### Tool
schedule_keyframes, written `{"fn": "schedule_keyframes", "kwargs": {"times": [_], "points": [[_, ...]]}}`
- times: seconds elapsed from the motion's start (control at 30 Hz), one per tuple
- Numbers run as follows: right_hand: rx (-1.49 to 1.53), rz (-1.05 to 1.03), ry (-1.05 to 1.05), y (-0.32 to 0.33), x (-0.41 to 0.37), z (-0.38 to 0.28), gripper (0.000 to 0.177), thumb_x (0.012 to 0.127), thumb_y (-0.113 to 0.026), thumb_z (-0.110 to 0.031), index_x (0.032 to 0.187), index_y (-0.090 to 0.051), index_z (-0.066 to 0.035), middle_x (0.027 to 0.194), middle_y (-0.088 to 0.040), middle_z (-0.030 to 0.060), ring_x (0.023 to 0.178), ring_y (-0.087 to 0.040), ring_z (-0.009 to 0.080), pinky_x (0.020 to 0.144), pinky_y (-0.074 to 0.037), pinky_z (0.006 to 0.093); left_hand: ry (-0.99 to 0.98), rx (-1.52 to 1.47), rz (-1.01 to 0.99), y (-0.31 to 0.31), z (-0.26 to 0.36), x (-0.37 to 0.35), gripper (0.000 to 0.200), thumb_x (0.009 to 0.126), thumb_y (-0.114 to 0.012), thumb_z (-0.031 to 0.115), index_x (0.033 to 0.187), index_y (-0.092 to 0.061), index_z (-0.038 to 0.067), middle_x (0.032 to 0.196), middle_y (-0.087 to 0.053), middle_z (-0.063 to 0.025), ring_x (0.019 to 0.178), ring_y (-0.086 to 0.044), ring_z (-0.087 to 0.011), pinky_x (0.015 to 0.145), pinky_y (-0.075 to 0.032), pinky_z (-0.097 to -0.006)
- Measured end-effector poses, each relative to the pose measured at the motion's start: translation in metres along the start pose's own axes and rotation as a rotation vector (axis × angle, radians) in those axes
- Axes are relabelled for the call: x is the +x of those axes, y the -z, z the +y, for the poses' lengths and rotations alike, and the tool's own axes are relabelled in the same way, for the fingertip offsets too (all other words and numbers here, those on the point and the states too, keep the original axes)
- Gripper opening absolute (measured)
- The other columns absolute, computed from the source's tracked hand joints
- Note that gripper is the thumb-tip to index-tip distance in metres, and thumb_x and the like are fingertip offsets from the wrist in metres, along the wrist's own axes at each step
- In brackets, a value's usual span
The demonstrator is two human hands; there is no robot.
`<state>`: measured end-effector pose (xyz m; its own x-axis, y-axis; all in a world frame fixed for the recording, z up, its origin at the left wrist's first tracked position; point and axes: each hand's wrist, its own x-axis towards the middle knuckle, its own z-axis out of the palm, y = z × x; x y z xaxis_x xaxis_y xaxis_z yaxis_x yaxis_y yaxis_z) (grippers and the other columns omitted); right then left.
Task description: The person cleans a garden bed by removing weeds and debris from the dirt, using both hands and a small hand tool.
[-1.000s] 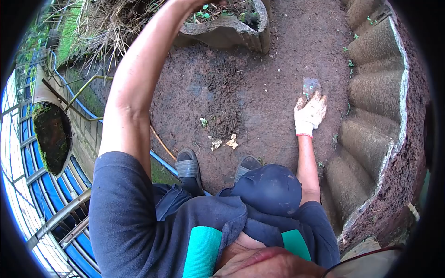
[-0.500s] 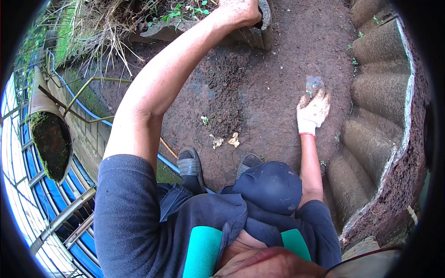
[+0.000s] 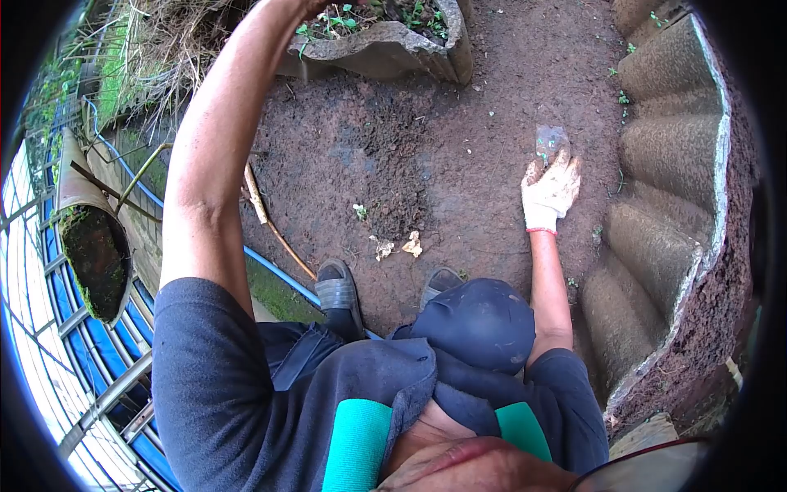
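Observation:
My left hand (image 3: 315,6) is at the top edge, mostly cut off, beside the planter (image 3: 385,47) of weeds and soil; its fingers cannot be made out. On the right, my right hand (image 3: 552,190), in a dirty white glove with a red cuff, is low over the brown ground. Its fingers are closed on the near end of a small flat, shiny piece (image 3: 551,139), whose far end points away from me. Loose dark soil (image 3: 395,164) forms a strip between my arms. Pale scraps (image 3: 412,243) and a small green sprig (image 3: 360,212) are at its near end.
A wavy, ridged wall (image 3: 668,156) curves along the right. On the left are dry stalks (image 3: 176,49), a blue hose (image 3: 283,276), a brown stick (image 3: 275,225) and a mossy pipe (image 3: 94,254). My sandalled feet (image 3: 338,293) are below the soil strip.
My left hand has moved left and up from the planter's near corner, uncovering that corner and its green weeds. My right hand has shifted only slightly, with the flat piece.

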<state>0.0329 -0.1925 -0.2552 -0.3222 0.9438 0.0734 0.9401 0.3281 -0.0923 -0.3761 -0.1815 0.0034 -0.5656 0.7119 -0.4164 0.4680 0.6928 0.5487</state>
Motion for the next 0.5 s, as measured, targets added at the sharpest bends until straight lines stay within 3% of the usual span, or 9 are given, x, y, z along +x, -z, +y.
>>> {"fn": "schedule_keyframes", "kwargs": {"times": [0.07, 0.2, 0.23, 0.27, 0.33, 0.37, 0.4, 0.43, 0.5], "points": [[0.005, 0.009, 0.002, -0.002, 0.000, 0.001, 0.067, 0.086, -0.061, -0.041, 0.141, -0.043, -0.008, 0.144, -0.042, 0.0264, 0.128, -0.046, 0.0443, 0.107, -0.037, 0.0528, -0.150, -0.325, -0.053, 0.002, -0.019, 0.017, 0.014, 0.082, -0.065, 0.009, 0.087, -0.072, -0.002, 0.074, -0.069, -0.0093, 0.062, -0.062, -0.0132, 0.057, -0.049, -0.0278], [0.013, 0.031, 0.017, -0.005, 0.000, 0.003, 0.067, 0.086, -0.061, -0.041, 0.142, -0.043, -0.008, 0.143, -0.043, 0.0270, 0.127, -0.046, 0.0447, 0.107, -0.037, 0.0528, -0.184, 0.000, 0.028, -0.003, -0.010, 0.008, 0.019, 0.080, -0.072, 0.018, 0.083, -0.071, -0.001, 0.071, -0.068, -0.0083, 0.064, -0.063, -0.0150, 0.059, -0.049, -0.0307], [0.016, 0.031, 0.016, -0.005, 0.001, 0.003, 0.067, 0.086, -0.062, -0.041, 0.141, -0.043, -0.008, 0.143, -0.043, 0.0271, 0.127, -0.046, 0.0447, 0.107, -0.038, 0.0528, -0.039, 0.239, -0.067, -0.006, 0.007, 0.001, 0.024, 0.077, -0.075, 0.023, 0.083, -0.072, 0.000, 0.070, -0.068, -0.0085, 0.065, -0.064, -0.0155, 0.060, -0.048, -0.0316], [0.020, 0.028, 0.016, -0.002, 0.001, 0.002, 0.067, 0.086, -0.062, -0.041, 0.141, -0.043, -0.008, 0.142, -0.043, 0.0273, 0.127, -0.046, 0.0448, 0.107, -0.038, 0.0528, -0.160, 0.252, -0.134, -0.021, -0.003, 0.011, 0.029, 0.076, -0.075, 0.025, 0.083, -0.071, -0.002, 0.067, -0.066, -0.0122, 0.067, -0.065, -0.0206, 0.062, -0.049, -0.0345], [0.021, 0.029, 0.017, -0.001, 0.001, 0.001, 0.067, 0.086, -0.062, -0.041, 0.141, -0.044, -0.008, 0.142, -0.043, 0.0274, 0.127, -0.046, 0.0448, 0.106, -0.038, 0.0529, -0.195, 0.503, -0.091, -0.041, 0.013, 0.001, 0.033, 0.077, -0.074, 0.025, 0.085, -0.069, -0.007, 0.070, -0.067, -0.0197, 0.072, -0.068, -0.0311, 0.069, -0.053, -0.0394], [0.015, 0.031, 0.019, -0.003, 0.001, 0.002, 0.067, 0.086, -0.062, -0.041, 0.141, -0.044, -0.008, 0.142, -0.043, 0.0275, 0.127, -0.046, 0.0448, 0.106, -0.038, 0.0529, -0.295, 0.565, 0.074, -0.060, -0.004, 0.019, 0.033, 0.077, -0.073, 0.024, 0.085, -0.069, -0.008, 0.073, -0.068, -0.0229, 0.076, -0.069, -0.0352, 0.072, -0.053, -0.0420], [0.010, 0.030, 0.022, -0.003, 0.000, 0.003, 0.066, 0.086, -0.063, -0.041, 0.140, -0.044, -0.008, 0.142, -0.043, 0.0275, 0.127, -0.046, 0.0447, 0.106, -0.038, 0.0530, -0.391, 0.624, 0.239, -0.081, -0.025, 0.042, 0.033, 0.078, -0.072, 0.023, 0.086, -0.068, -0.009, 0.077, -0.068, -0.0262, 0.080, -0.069, -0.0393, 0.074, -0.054, -0.0446], [0.013, 0.025, 0.020, -0.002, 0.000, 0.002, 0.066, 0.086, -0.063, -0.041, 0.140, -0.044, -0.007, 0.141, -0.043, 0.0275, 0.127, -0.046, 0.0447, 0.106, -0.038, 0.0530, -0.343, 0.569, 0.239, -0.088, -0.024, 0.048, 0.030, 0.076, -0.072, 0.020, 0.087, -0.070, -0.008, 0.083, -0.069, -0.0288, 0.086, -0.069, -0.0425, 0.076, -0.054, -0.0458], [0.026, 0.025, 0.012, 0.001, 0.002, -0.001, 0.066, 0.086, -0.063, -0.040, 0.140, -0.044, -0.007, 0.141, -0.043, 0.0274, 0.127, -0.047, 0.0445, 0.106, -0.038, 0.0531, -0.302, 0.431, 0.140, -0.079, -0.020, 0.041, 0.026, 0.076, -0.072, 0.017, 0.087, -0.071, -0.006, 0.079, -0.069, -0.0262, 0.081, -0.070, -0.0387, 0.072, -0.054, -0.0447]]}}
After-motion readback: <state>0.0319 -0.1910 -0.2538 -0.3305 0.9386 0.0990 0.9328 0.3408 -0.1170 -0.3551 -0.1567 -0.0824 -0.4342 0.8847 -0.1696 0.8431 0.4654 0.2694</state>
